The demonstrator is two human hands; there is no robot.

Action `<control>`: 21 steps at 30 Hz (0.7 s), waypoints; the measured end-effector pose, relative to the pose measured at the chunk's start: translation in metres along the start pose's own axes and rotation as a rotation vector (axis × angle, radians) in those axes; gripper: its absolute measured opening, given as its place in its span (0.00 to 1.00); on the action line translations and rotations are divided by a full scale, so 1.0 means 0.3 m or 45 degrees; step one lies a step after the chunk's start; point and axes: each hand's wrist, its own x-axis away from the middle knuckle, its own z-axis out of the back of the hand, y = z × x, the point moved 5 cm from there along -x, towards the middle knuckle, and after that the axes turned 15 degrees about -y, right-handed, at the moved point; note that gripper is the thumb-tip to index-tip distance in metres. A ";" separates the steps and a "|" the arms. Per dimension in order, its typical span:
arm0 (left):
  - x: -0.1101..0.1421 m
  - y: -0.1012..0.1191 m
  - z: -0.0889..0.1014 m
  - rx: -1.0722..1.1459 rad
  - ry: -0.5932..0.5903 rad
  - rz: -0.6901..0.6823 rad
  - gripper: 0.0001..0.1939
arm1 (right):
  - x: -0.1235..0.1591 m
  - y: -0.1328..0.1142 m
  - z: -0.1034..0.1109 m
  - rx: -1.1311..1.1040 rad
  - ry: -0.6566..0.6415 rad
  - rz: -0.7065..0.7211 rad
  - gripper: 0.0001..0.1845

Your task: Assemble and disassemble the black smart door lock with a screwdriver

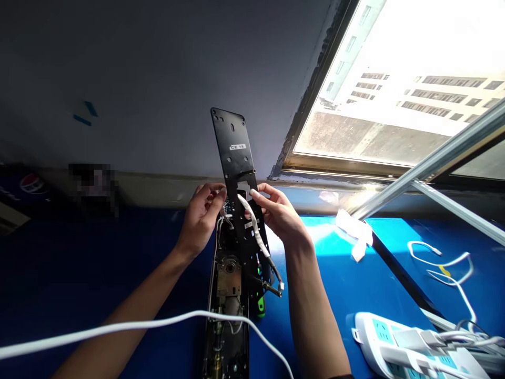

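On a blue tabletop [130, 250], a long, black perforated plate [232, 138] stands raised and slightly tilted between a person's two hands, overlapping the right side of an open black housing [241, 350]. The right hand [281, 213] pinches the plate's right edge beside a cutout, thumb on the near face, a white-sleeved cable [256, 237] hanging just beside it; the left hand [200, 217] is at the opposite edge, fingers curled toward the thumb, its exact grip impossible to tell.
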 end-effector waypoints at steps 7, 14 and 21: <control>0.001 0.022 0.013 0.091 0.099 -0.045 0.11 | -0.012 0.051 -0.030 -0.172 -0.019 0.080 0.15; -0.001 0.016 0.013 0.064 0.029 -0.022 0.15 | 0.019 0.076 -0.078 -0.247 -0.062 0.055 0.14; -0.002 0.002 0.005 0.211 -0.228 0.103 0.24 | 0.090 0.138 -0.047 -0.212 0.161 -0.044 0.19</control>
